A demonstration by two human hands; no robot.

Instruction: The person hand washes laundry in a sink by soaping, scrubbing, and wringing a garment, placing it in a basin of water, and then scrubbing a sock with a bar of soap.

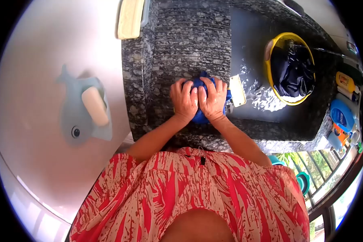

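Observation:
A bunched wet blue cloth [200, 117] lies on the ridged granite washboard [191, 44]. My left hand [184, 99] is closed over its left side, fingers curled into it. On the other side my right hand [213, 99] grips the same cloth, the two thumbs close together. Parts of the cloth poke out above and below the hands. Just right of my right hand, at the sink's edge, is a pale rectangular piece with a yellowish border [237, 90]; its kind is unclear.
In the dark basin [246, 36] stands a yellow-rimmed bucket [269, 66] with dark wet fabric, water around it. Blue and yellow bottles [342, 114] line the right ledge. A whale-shaped holder [74, 109] with a soap bar [95, 106] is on the left wall. A cream bar [130, 18] lies upper left.

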